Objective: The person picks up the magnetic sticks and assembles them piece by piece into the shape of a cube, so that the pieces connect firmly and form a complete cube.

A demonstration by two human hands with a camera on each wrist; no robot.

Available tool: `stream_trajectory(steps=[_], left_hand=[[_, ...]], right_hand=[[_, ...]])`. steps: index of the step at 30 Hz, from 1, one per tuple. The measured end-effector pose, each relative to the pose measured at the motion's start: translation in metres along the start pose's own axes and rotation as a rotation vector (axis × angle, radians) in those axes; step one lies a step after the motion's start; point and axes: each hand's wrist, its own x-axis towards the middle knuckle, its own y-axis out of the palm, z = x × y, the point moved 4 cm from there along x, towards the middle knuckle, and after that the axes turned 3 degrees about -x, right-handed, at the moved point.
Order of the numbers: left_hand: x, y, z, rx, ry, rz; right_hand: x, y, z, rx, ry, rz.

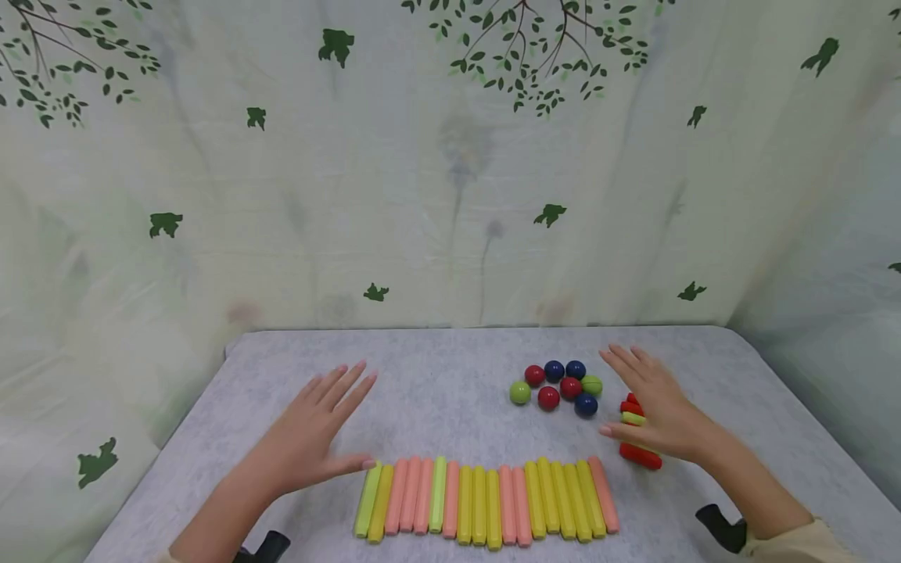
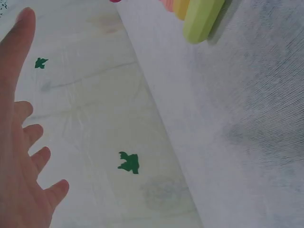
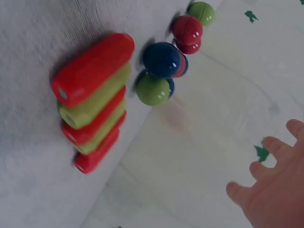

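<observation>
My left hand [image 1: 310, 434] hovers with spread fingers near the left end of a long row of sticks. Pink sticks [image 1: 400, 494], yellow sticks [image 1: 479, 507] and light green sticks [image 1: 437, 494] lie side by side there; the end green stick [image 2: 202, 21] shows in the left wrist view. My right hand [image 1: 660, 414], fingers extended, is above a short stack-like row of red and green sticks, partly covering it in the head view. The right wrist view shows that row's red stick [image 3: 94, 69] and green stick [image 3: 95, 102]. Neither hand holds anything.
Left of my right hand sits a loose cluster of glossy balls: red [image 1: 548, 398], blue [image 1: 586, 404] and green [image 1: 520, 392]. Everything lies on a grey cloth-covered table [image 1: 281, 352]. A leaf-patterned curtain [image 1: 422, 195] hangs behind its far edge.
</observation>
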Motion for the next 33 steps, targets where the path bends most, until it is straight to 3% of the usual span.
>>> stream_trajectory(steps=[4,8,12,15,25,29,33], left_hand=[[-0.010,0.011,-0.001,-0.097,-0.002,-0.064],[-0.021,0.027,-0.003,-0.253,-0.091,-0.059],[-0.032,0.046,-0.006,-0.436,-0.223,0.002],[-0.039,0.058,-0.009,-0.556,-0.278,0.042],[-0.046,0.080,-0.016,-0.886,-0.360,0.315],[-0.042,0.084,-0.019,-0.901,-0.368,0.367],[-0.039,0.086,-0.019,-0.815,-0.405,0.342]], right_hand=[[0.004,0.015,-0.004,0.144,0.044,0.023],[0.007,0.033,-0.009,0.255,0.084,0.049],[0.009,0.048,-0.014,0.303,0.121,0.075],[0.010,0.057,-0.016,0.325,0.135,0.093],[0.017,0.068,-0.018,0.293,0.146,0.124],[0.018,0.071,-0.021,0.255,0.160,0.127],[0.018,0.073,-0.022,0.231,0.208,0.144]])
